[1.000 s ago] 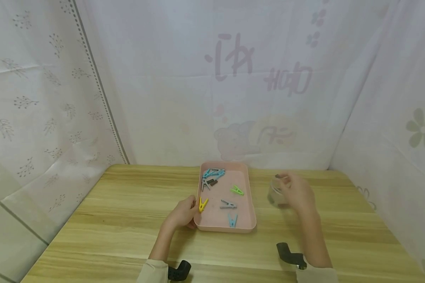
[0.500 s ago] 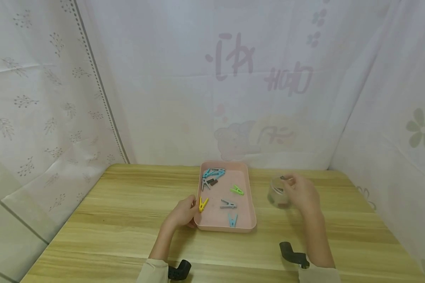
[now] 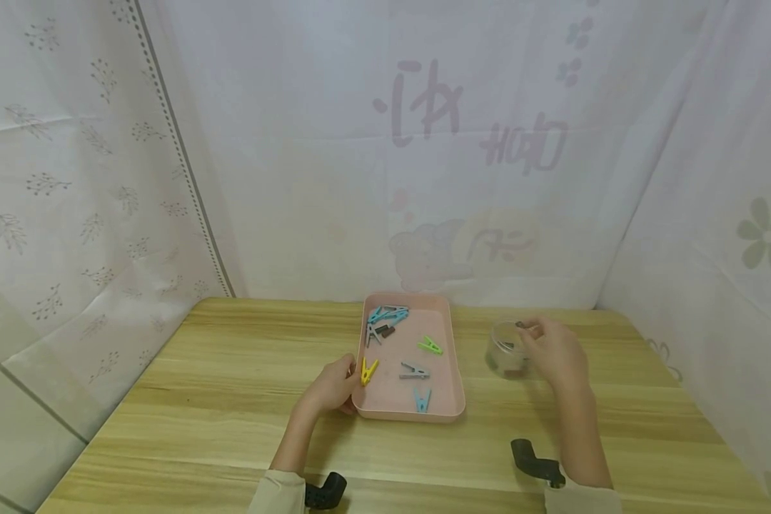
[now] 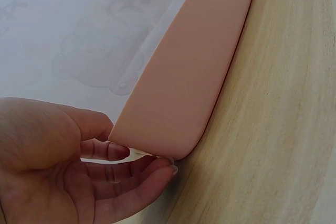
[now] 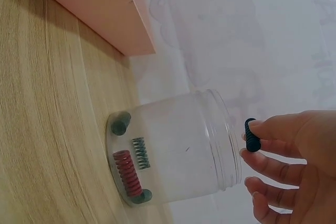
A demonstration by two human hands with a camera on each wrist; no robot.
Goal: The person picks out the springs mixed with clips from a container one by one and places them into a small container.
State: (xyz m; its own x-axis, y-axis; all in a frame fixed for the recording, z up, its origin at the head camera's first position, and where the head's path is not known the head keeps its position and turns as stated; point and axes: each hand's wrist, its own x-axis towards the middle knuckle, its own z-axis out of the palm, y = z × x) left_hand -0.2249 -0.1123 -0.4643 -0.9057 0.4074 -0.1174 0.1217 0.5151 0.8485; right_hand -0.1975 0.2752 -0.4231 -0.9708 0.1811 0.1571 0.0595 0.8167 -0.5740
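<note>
Dark spring (image 5: 252, 139) is the piece being handled: up just above the mouth of the clear jar (image 5: 178, 140), apart from its rim, right of the tray. Right hand (image 3: 555, 353) has it pinched between thumb and fingertips; other fingers loosely bent, touching nothing I can see.

Step in hand, my read: moving a single spring at the jar mouth. Can't tell from this whether it's going in or coming out. Next move either way calls for holding the pinch and staying clear of the rim, since a light jar could tip if knocked.

Jar stands upright. At its bottom: red spring (image 5: 127, 172), green spring (image 5: 140, 153) and two more dark pieces by the wall, seen through the plastic.

Left of jar, well apart: pink tray (image 3: 457, 389). Left hand (image 3: 329, 385) grasps it at the near left corner, thumb at the rim, fingers bent round the wall. Looks like a steadying grip.

In the tray: yellow clip (image 3: 369, 372) at left, green clip (image 3: 430, 345) at right, grey clip (image 3: 414, 371) and pale blue clip (image 3: 422, 400) toward the near end. Far left: clip cluster (image 3: 388, 314), with small dark pieces (image 3: 387, 331) beside it, too small to identify.

Everything's on a wood-grain table (image 3: 199, 385); printed curtain (image 3: 295, 178) behind.
</note>
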